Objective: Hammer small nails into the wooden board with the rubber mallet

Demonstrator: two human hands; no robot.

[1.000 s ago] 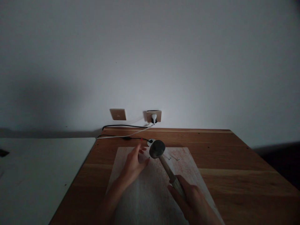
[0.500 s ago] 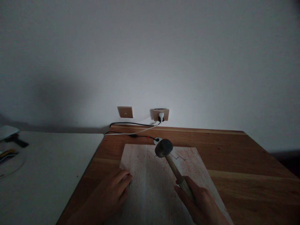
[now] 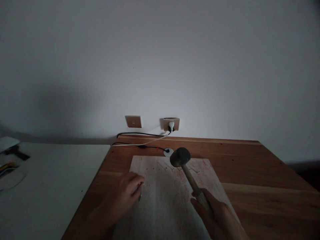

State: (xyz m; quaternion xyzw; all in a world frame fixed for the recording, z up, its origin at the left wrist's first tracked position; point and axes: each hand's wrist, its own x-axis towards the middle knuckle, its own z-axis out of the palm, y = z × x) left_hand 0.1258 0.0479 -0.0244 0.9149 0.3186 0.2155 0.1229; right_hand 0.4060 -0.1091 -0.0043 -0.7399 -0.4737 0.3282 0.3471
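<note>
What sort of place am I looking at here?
Probably an indoor room, perhaps a home or small workshop. A wooden tabletop stands by a pale wall, a white plug sits in a wall socket, and the right hand holds a mallet over a board.

Dim light, wall (image 3: 205, 66) softly shadowed, darker edges

A white plug (image 3: 171, 124) sits in the socket (image 3: 177, 123). Left of the socket is a flat plate (image 3: 133, 121), below the socket a round cover (image 3: 170, 153). A white cable (image 3: 130, 144) trails to the socket's lower left.
</note>
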